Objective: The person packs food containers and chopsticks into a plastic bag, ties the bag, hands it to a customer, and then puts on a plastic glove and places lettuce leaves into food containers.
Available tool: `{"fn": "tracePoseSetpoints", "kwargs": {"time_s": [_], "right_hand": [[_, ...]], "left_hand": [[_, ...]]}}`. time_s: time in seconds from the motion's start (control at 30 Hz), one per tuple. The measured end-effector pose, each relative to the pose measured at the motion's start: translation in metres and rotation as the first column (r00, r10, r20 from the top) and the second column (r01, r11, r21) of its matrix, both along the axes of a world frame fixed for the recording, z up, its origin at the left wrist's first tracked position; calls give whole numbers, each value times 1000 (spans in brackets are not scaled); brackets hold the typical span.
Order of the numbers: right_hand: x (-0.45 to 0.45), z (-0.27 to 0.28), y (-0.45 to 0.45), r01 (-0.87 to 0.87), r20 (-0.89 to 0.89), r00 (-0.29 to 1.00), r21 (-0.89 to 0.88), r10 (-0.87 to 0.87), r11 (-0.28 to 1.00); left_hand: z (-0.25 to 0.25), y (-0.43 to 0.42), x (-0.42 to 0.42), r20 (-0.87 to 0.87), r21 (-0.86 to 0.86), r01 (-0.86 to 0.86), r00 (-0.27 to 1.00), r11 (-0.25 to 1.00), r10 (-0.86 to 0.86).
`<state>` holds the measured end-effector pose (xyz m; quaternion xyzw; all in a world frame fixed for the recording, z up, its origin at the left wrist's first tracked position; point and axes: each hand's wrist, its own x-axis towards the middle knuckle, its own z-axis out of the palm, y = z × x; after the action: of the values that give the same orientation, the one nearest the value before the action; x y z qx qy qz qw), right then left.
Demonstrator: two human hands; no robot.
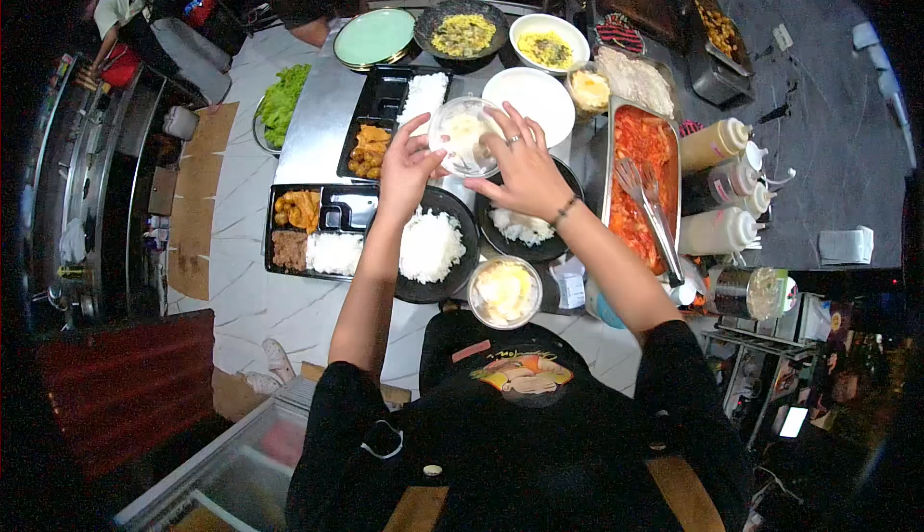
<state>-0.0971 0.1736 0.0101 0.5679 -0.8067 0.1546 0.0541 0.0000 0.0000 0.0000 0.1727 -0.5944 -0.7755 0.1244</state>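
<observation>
A metal table spreads below the grip of the left hand and right hand. Left of the grip lie an upper black tray and, nearer the body, a lower black tray. Beyond it stand green plates, a dark bowl and a white bowl; a white plate lies just past the right hand. Nearer the body sit two black plates with rice and a clear tub. Right of the grip is a metal pan.
</observation>
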Motion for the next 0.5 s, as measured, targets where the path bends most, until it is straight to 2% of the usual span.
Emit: {"fn": "tracePoseSetpoints", "kwargs": {"time_s": [0.03, 0.07, 0.1, 0.13, 0.2, 0.23, 0.27, 0.3, 0.33, 0.37, 0.4, 0.43, 0.5], "right_hand": [[-7, -8, -3, 95, -8, 995, -41, -96, 995], [-13, -17, -1, 189, -12, 982, -84, -191, 978], [-6, -31, -57, 195, 21, 981, -104, -194, 975], [-10, -39, -61, 231, 71, 972, -102, -225, 968], [-20, -51, -64, 282, 128, 954, -82, -271, 956], [-21, -54, -67, 290, 130, 951, -71, -280, 954], [-20, -57, -70, 282, 110, 955, -56, -275, 958], [-19, -58, -71, 274, 87, 959, -40, -270, 961], [-18, -58, -73, 284, 91, 956, -33, -280, 958], [-17, -59, -77, 291, 76, 955, -38, -288, 956], [-16, -58, -80, 297, 64, 954, -43, -294, 954], [-14, -57, -81, 308, 70, 950, -37, -305, 951], [-12, -55, -83, 294, -31, 955, -8, -294, 956]], "left_hand": [[-17, 4, -13, -46, 51, 1, 999, 999, 2], [-35, 10, -25, -47, -16, 13, 999, 1000, -13], [-46, -44, -22, -36, -118, 32, 999, 993, -36], [-56, -44, -27, -3, -303, -9, 1000, 953, 9], [-57, -35, -38, -19, -636, -111, 992, 763, 129], [-55, -35, -36, -13, -629, -102, 993, 771, 121], [-52, -35, -33, -61, -830, -163, 977, 533, 204], [-53, -34, -33, -136, -949, -202, 955, 242, 264], [-66, -38, -35, -180, -901, -275, 941, 335, 288], [-72, -39, -37, -176, -901, -268, 944, 340, 277], [-68, -40, -37, -5, -704, -184, 967, 686, 253], [-66, -40, -37, 149, -382, -96, 975, 919, 164], [-63, -44, -38, 205, -340, -29, 973, 940, 104]]}}
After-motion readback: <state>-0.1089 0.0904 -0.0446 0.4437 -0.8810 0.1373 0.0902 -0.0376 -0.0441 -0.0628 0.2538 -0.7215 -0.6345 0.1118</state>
